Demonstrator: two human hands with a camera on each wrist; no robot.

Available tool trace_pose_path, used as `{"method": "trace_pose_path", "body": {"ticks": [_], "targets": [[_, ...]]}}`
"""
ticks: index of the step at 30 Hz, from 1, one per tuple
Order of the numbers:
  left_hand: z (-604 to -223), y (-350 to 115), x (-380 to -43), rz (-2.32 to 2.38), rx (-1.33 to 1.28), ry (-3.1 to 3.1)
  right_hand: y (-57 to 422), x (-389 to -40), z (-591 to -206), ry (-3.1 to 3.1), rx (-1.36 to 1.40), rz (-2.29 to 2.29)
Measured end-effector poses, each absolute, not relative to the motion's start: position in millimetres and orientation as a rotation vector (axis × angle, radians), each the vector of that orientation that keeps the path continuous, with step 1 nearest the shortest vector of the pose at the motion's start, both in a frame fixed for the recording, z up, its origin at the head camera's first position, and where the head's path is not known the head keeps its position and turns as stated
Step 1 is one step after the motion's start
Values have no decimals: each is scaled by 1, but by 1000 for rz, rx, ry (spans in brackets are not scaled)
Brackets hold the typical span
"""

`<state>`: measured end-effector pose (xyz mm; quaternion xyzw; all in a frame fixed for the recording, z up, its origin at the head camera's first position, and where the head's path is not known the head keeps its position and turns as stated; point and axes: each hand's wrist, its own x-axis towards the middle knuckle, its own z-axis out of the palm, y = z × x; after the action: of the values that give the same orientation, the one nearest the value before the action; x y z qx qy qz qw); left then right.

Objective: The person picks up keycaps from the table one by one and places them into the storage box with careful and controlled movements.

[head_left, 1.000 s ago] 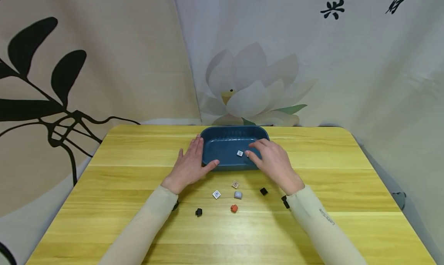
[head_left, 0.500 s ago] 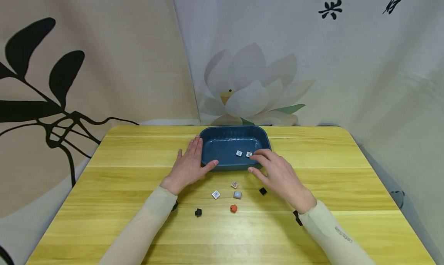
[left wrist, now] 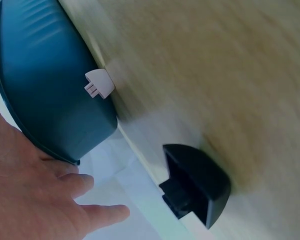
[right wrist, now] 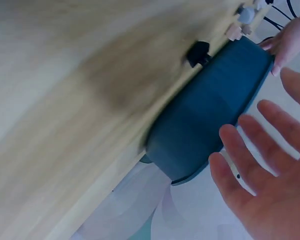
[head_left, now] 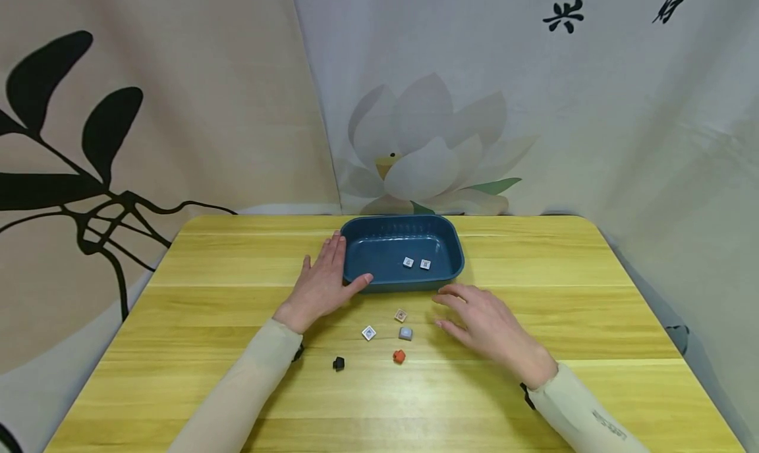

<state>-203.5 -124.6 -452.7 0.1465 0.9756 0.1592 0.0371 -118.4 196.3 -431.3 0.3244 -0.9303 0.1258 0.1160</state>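
Note:
A dark blue tray point(head_left: 403, 286) stands at the far side of the table. Two white keycaps point(head_left: 425, 265) lie in it, side by side. My left hand point(head_left: 320, 282) rests against the tray's left side, fingers straight and thumb along the front rim. My right hand point(head_left: 489, 324) hovers in front of the tray's right corner, fingers relaxed and holding nothing. It covers a black keycap in the head view; the right wrist view shows a black keycap point(right wrist: 197, 53) near the tray. Left of this hand lie a beige keycap point(head_left: 400, 316) and a grey-blue keycap point(head_left: 406, 334).
Nearer the front edge are a white and blue keycap point(head_left: 369, 333), an orange keycap point(head_left: 399, 357) and another black keycap point(head_left: 338, 363). The wooden table point(head_left: 569, 255) reaches back to a printed curtain point(head_left: 237, 97).
My right hand has pulled out of the tray toward the front right, leaving the second white keycap there. It now covers the right-hand black keycap. The left hand has stayed put.

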Motion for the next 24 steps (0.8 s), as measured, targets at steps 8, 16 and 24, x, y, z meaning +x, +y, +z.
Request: {"method": "trace_pose_path", "body": {"ticks": [8, 16, 24], "targets": [[-451, -124, -204, 494, 448, 2996, 206, -113, -443, -2829, 1034, 338], [-452, -125, -203, 493, 454, 2999, 208, -110, -450, -2949, 1106, 297], [-451, -125, -202, 505, 456, 2994, 206, -108, -450, -2932, 1094, 353]]}}
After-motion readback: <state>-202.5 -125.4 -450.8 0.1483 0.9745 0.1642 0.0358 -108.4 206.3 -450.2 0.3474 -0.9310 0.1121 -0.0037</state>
